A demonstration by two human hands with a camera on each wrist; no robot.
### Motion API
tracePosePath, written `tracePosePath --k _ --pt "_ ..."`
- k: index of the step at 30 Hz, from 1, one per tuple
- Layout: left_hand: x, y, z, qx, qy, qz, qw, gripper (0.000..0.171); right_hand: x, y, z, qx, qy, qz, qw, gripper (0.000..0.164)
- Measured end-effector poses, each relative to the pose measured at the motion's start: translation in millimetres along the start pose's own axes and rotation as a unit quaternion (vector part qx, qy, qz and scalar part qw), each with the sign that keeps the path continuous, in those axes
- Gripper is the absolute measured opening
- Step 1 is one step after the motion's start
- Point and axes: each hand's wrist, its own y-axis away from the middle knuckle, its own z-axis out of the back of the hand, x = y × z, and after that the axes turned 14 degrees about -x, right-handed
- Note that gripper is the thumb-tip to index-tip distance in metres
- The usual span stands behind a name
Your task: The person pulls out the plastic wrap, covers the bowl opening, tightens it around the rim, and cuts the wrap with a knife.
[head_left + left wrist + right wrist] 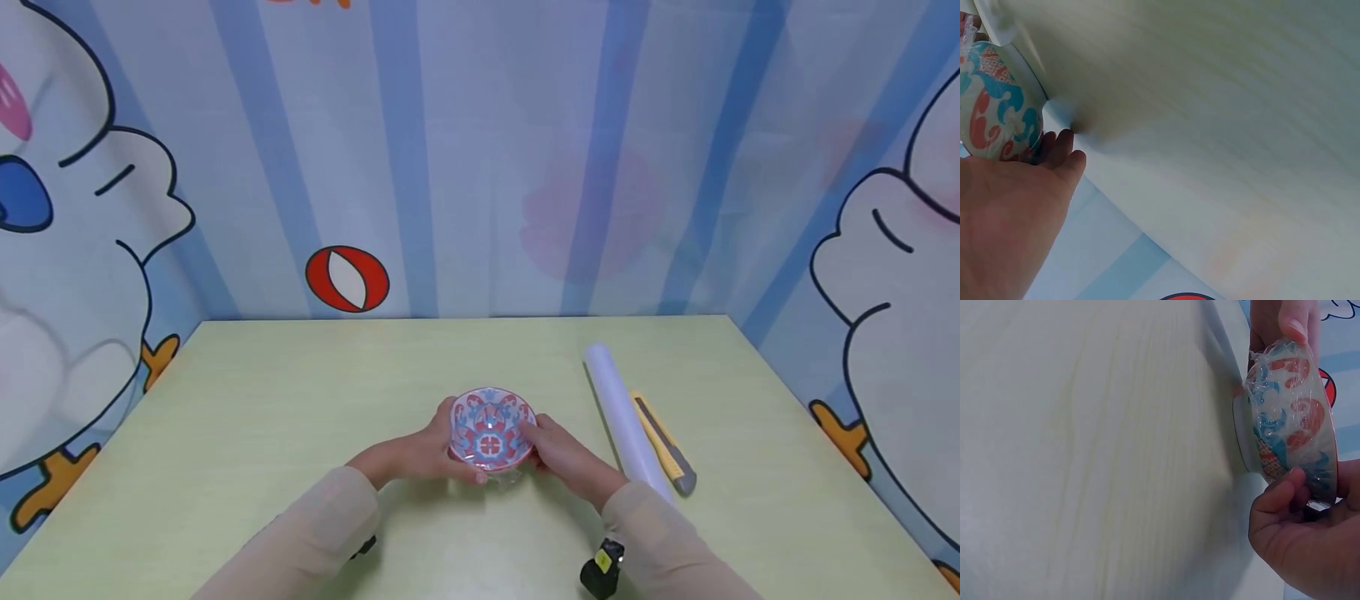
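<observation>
A small bowl (491, 429) with a red, blue and white floral pattern is held between both hands above the table. Clear plastic film (1285, 350) clings to its outside and bunches near the foot. My left hand (438, 446) grips the bowl from the left, thumb along its near side and fingers behind it. On the right, my right hand (566, 454) pinches the rim, its thumb over the inside edge and the curled fingers against the wrapped outer wall. The left wrist view catches the bowl's patterned side just beyond the left palm.
To the right of the hands, a long whitish roll (626, 421) lies on the pale table (300, 375). Beside it lies a yellow and grey utility knife (663, 446). A blue striped backdrop (480, 167) with cartoon figures stands along the table's back and sides.
</observation>
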Motion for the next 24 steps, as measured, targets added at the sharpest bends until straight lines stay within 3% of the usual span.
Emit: tracePosePath --k 6,10,15,19,22,24 --pt "-0.9 -0.9 2.5 -0.007 -0.014 0.012 0.9998 0.132 -0.5 -2.9 0.9 -0.001 0.014 0.012 1.0 0.027" --pt "2.2 -2.1 2.5 -0.022 0.001 0.015 0.9997 0.132 0.3 -4.7 3.2 -0.004 0.031 0.013 0.999 0.034" --pt "2.4 -0.7 6.9 -0.032 0.021 0.017 0.9991 0.12 1.8 -7.7 8.7 0.001 0.052 0.014 0.999 0.044" --pt "-2.3 -0.1 15.5 -0.057 -0.014 -0.026 0.9979 0.104 6.0 -7.8 19.0 -0.015 0.111 0.03 0.993 0.048" --pt "-6.8 1.0 23.9 -0.108 -0.101 -0.078 0.9859 0.092 10.5 -10.6 29.0 -0.048 0.195 0.086 0.976 0.054" --pt "-9.3 2.8 29.5 -0.159 -0.179 -0.106 0.9651 0.086 12.9 -14.2 34.8 -0.079 0.25 0.14 0.955 0.058"
